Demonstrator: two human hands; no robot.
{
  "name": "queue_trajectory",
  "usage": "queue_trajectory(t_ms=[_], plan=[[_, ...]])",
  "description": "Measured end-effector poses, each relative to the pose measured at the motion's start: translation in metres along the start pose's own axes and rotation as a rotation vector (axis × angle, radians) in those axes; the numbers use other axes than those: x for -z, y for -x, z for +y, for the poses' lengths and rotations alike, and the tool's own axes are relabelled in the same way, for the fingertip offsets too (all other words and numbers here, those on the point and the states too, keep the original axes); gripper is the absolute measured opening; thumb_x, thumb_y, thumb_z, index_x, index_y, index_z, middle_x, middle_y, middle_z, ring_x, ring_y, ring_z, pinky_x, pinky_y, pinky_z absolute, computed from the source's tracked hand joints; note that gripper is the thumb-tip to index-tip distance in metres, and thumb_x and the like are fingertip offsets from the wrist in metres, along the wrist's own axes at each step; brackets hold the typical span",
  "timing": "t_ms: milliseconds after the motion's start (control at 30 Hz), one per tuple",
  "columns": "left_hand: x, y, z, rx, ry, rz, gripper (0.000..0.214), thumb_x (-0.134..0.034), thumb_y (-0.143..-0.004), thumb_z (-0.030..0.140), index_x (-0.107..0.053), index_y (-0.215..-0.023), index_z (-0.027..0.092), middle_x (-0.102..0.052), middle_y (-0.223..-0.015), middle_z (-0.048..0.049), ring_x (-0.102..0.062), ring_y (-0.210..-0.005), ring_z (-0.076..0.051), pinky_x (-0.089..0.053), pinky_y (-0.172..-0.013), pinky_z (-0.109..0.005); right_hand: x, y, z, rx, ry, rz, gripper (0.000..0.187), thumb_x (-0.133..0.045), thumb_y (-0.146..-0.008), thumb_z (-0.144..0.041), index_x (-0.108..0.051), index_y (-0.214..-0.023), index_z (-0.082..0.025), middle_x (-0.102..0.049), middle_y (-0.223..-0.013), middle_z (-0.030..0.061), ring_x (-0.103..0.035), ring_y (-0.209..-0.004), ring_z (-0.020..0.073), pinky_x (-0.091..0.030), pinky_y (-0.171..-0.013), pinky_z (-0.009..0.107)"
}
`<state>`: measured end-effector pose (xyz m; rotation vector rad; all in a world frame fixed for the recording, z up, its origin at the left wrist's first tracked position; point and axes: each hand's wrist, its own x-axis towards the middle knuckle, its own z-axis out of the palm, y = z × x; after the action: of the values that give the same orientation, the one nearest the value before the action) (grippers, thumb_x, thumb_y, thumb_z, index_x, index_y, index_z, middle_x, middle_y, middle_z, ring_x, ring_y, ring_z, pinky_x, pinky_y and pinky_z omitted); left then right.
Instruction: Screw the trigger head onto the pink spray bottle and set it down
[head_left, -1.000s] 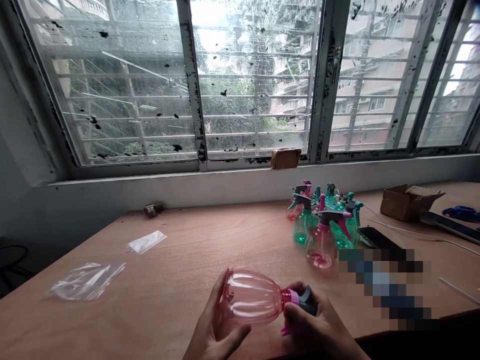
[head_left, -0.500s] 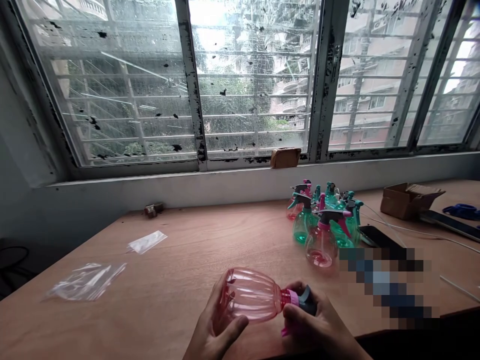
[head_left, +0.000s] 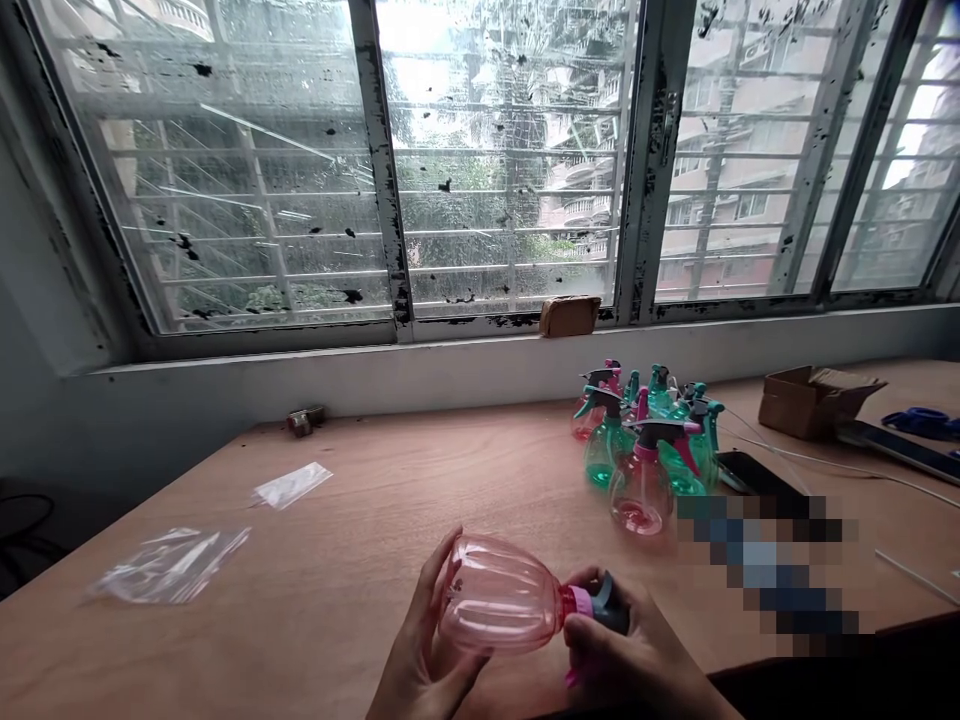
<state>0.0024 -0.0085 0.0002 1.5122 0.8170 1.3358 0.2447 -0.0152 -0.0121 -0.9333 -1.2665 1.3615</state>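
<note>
A clear pink spray bottle (head_left: 504, 594) lies on its side between my hands, above the near edge of the table. My left hand (head_left: 431, 640) cups its base, fingers behind and thumb beneath. Around the neck and the dark grey and pink spray head, my right hand (head_left: 630, 640) is closed, its thumb near the pink collar. Part of the trigger is hidden by the right hand. Beyond them stands another pink spray bottle (head_left: 641, 495), with a green spray bottle (head_left: 606, 450) and several more grouped behind it.
Flat on the wooden table (head_left: 360, 570) are a clear plastic bag (head_left: 176, 565) and a small white packet (head_left: 292, 486) at left. A dark phone (head_left: 765, 480), a cardboard box (head_left: 806, 402), white cables and a blue coil (head_left: 926, 422) are at right. Windows line the back.
The pink bottle has turned about its long axis in my hands. My left thumb has slid lower, under the bottle. My right hand keeps its grip on the spray head.
</note>
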Motion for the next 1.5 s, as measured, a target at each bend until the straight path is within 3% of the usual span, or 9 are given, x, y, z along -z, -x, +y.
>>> queue_trajectory(t_ms=[267, 433, 667, 767, 967, 1100, 1233, 1367, 1500], plan=[[0.001, 0.004, -0.004, 0.069, 0.091, 0.064, 0.088, -0.081, -0.081, 0.047, -0.037, -0.156, 0.034, -0.044, -0.162, -0.0085, -0.036, -0.151, -0.035, -0.031, -0.123, -0.044, 0.000, 0.002, -0.001, -0.021, 0.007, -0.006, 0.046, -0.084, -0.075, -0.055, -0.060, -0.092, -0.020, -0.071, -0.064, -0.0011, -0.070, -0.054, 0.0168, -0.057, -0.053, 0.026], [0.006, 0.000, -0.006, 0.176, 0.093, 0.042, 0.073, -0.082, -0.080, 0.047, -0.053, -0.144, 0.024, -0.063, -0.139, -0.0151, -0.060, -0.128, -0.037, -0.046, -0.111, -0.045, -0.001, 0.003, -0.002, 0.011, 0.017, 0.006, 0.045, -0.083, -0.076, -0.056, -0.061, -0.093, -0.019, -0.071, -0.064, -0.0009, -0.069, -0.053, 0.0171, -0.058, -0.053, 0.027], [0.003, 0.001, -0.010, -0.019, -0.045, 0.016, 0.073, -0.080, -0.084, 0.040, -0.047, -0.149, 0.042, -0.038, -0.166, -0.0011, -0.040, -0.148, -0.034, -0.024, -0.126, -0.044, 0.001, 0.002, -0.004, -0.020, -0.017, 0.007, 0.047, -0.085, -0.074, -0.053, -0.061, -0.093, -0.018, -0.071, -0.066, -0.0011, -0.068, -0.055, 0.0167, -0.061, -0.054, 0.030], [0.002, 0.005, -0.010, 0.001, -0.049, 0.035, 0.076, -0.080, -0.083, 0.040, -0.045, -0.150, 0.041, -0.032, -0.168, -0.0013, -0.042, -0.146, -0.036, -0.030, -0.123, -0.045, 0.001, 0.001, -0.004, 0.001, 0.019, 0.012, 0.046, -0.085, -0.074, -0.054, -0.061, -0.091, -0.018, -0.072, -0.068, 0.0001, -0.069, -0.055, 0.0168, -0.060, -0.054, 0.029], [0.008, 0.001, -0.005, 0.136, 0.077, 0.034, 0.086, -0.080, -0.079, 0.056, -0.044, -0.151, 0.026, -0.059, -0.141, -0.0155, -0.059, -0.129, -0.037, -0.046, -0.109, -0.045, 0.001, 0.002, -0.004, 0.042, 0.056, 0.001, 0.044, -0.085, -0.075, -0.051, -0.062, -0.094, -0.019, -0.072, -0.065, -0.0014, -0.070, -0.055, 0.0163, -0.056, -0.054, 0.026], [0.009, -0.004, -0.003, 0.184, 0.101, 0.013, 0.080, -0.088, -0.073, 0.049, -0.056, -0.142, 0.026, -0.068, -0.118, -0.0099, -0.070, -0.106, -0.030, -0.053, -0.096, -0.039, 0.001, 0.002, -0.006, 0.032, 0.056, 0.013, 0.045, -0.087, -0.073, -0.050, -0.062, -0.094, -0.020, -0.073, -0.065, -0.0015, -0.071, -0.054, 0.0174, -0.057, -0.053, 0.027], [0.003, 0.000, 0.002, 0.064, 0.109, -0.050, 0.087, -0.091, -0.072, 0.037, -0.048, -0.147, 0.040, -0.058, -0.146, -0.0070, -0.061, -0.125, -0.031, -0.048, -0.106, -0.038, 0.006, 0.000, -0.006, -0.008, -0.068, -0.008, 0.049, -0.086, -0.073, -0.054, -0.058, -0.093, -0.019, -0.073, -0.065, -0.0010, -0.070, -0.052, 0.0156, -0.055, -0.051, 0.025], [0.002, 0.007, 0.002, -0.096, -0.029, -0.049, 0.078, -0.084, -0.081, 0.037, -0.048, -0.149, 0.041, -0.040, -0.164, -0.0070, -0.050, -0.137, -0.037, -0.045, -0.109, -0.043, 0.009, 0.002, -0.003, -0.040, -0.141, -0.038, 0.052, -0.086, -0.072, -0.057, -0.057, -0.092, -0.019, -0.073, -0.064, -0.0004, -0.069, -0.049, 0.0146, -0.050, -0.048, 0.021], [0.011, 0.008, -0.007, -0.048, 0.075, -0.143, 0.101, -0.090, -0.066, 0.058, -0.043, -0.153, 0.038, -0.042, -0.163, -0.0110, -0.044, -0.142, -0.044, -0.041, -0.111, -0.051, 0.008, 0.014, -0.005, 0.186, 0.224, 0.116, 0.035, -0.084, -0.079, -0.048, -0.069, -0.095, -0.020, -0.077, -0.071, 0.0031, -0.073, -0.059, 0.0209, -0.058, -0.057, 0.030]])
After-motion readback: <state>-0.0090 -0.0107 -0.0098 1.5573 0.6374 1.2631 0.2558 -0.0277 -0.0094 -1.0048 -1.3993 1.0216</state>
